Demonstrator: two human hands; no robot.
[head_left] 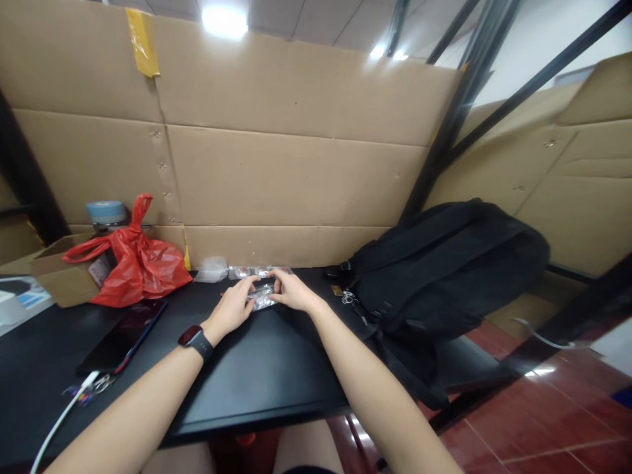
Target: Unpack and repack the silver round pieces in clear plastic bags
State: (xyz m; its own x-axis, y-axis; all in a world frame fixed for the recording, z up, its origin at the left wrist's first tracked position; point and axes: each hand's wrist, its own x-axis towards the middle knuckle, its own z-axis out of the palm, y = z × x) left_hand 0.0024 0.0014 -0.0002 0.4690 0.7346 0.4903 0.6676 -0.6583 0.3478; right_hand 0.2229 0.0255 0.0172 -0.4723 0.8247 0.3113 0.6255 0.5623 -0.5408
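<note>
A small clear plastic packet (pixel 263 299) with shiny contents lies near the back of the black table, between my two hands. My left hand (pixel 234 305), with a dark watch on its wrist, has its thumb and fingers curled on the packet's left side. From the right, my right hand (pixel 295 293) pinches the same packet with thumb and forefinger. Just behind the fingers, several similar clear packets (pixel 241 272) line the foot of the cardboard wall, partly hidden by my right hand. What the packets contain is too small and blurred to tell.
A translucent plastic bag (pixel 212 269) lies left of the packets. Farther left are a knotted red plastic bag (pixel 143 266), a cardboard box (pixel 64 270) and a phone (pixel 123 336) on a white cable. A black backpack (pixel 444 263) fills the right side, against the cardboard wall (pixel 296 178).
</note>
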